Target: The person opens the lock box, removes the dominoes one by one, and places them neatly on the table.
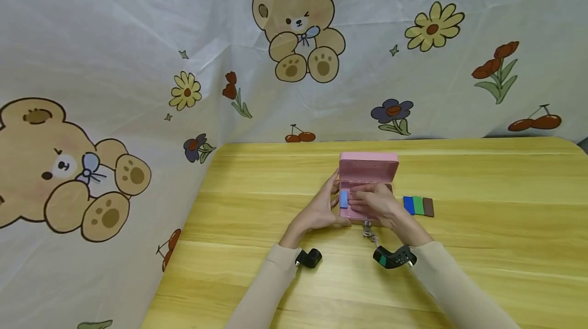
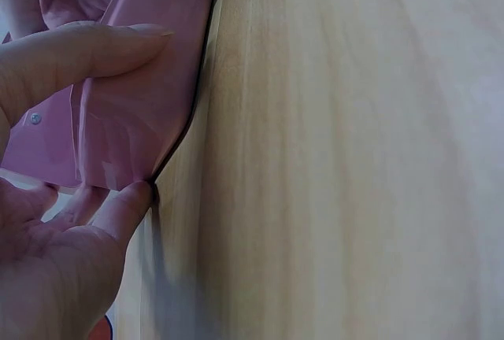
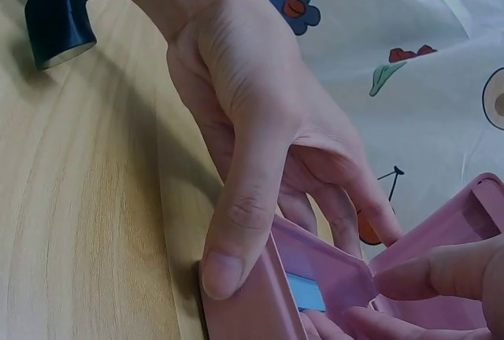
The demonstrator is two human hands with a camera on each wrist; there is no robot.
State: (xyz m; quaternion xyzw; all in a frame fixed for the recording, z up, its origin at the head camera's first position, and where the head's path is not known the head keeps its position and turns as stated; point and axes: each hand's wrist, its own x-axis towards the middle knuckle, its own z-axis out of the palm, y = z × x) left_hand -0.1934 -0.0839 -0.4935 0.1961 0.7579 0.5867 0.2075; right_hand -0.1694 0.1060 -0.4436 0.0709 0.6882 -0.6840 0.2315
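A pink metal box [image 1: 369, 170] stands on the table with its hinged lid raised. My left hand [image 1: 318, 210] grips the box's left front corner. In the left wrist view its thumb [image 2: 118, 50] lies along the front wall and the fingers bend round the side. My right hand [image 1: 377, 202] reaches into the box, fingers pointing left. A light blue block [image 1: 344, 199] lies against the inner left wall, close to those fingertips. In the right wrist view the right fingers [image 3: 437, 271] partly hide the block [image 3: 305, 293]; I see nothing held between them.
Right of the box, a blue block [image 1: 409, 205], a green block [image 1: 418, 205] and a brown block [image 1: 428, 207] lie side by side. A key with a chain [image 1: 367, 229] hangs at the box's front lock. Behind the table hangs a patterned cloth [image 1: 358, 104].
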